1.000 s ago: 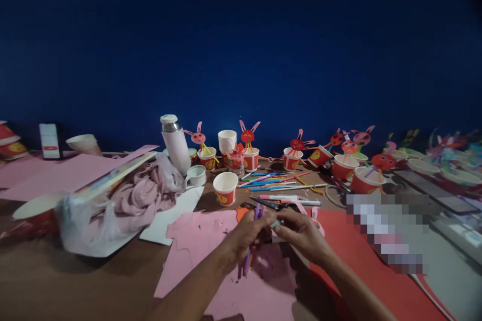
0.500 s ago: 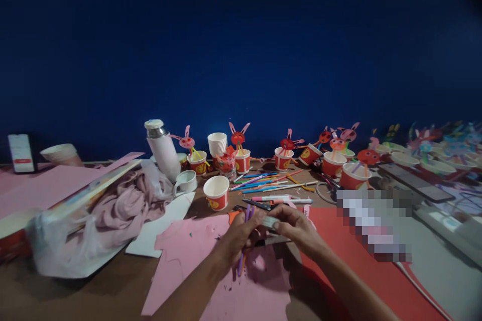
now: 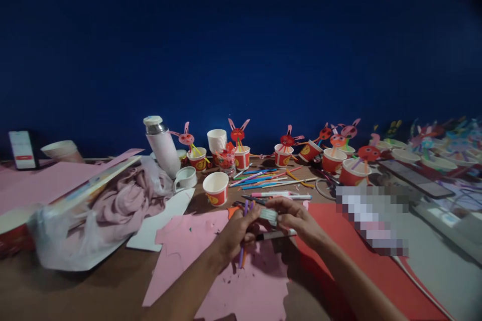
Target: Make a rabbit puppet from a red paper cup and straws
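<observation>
My left hand point(image 3: 238, 229) is closed round a few thin straws point(image 3: 243, 255), purple and orange, which stick out above and below the fist. My right hand point(image 3: 297, 219) pinches a small pale roll of tape point(image 3: 270, 216) held between both hands. Both hands hover over a pink paper sheet point(image 3: 226, 281) with cut-outs. A dark marker point(image 3: 274, 235) lies just under my right hand. Black scissors point(image 3: 253, 199) lie just beyond my fingers.
A red-and-white paper cup point(image 3: 216, 189) stands ahead, with loose coloured straws point(image 3: 263, 179) and pens behind it. Bunny-faced cup crafts point(image 3: 241, 152) line the blue wall. A white flask point(image 3: 162, 146), mug point(image 3: 186, 179) and bagged pink cloth point(image 3: 113, 205) lie left. A red sheet point(image 3: 361, 271) lies right.
Both hands have stayed together, with the tape roll lifted a little more into view between them. The camera view shifted slightly right, then steadied.
</observation>
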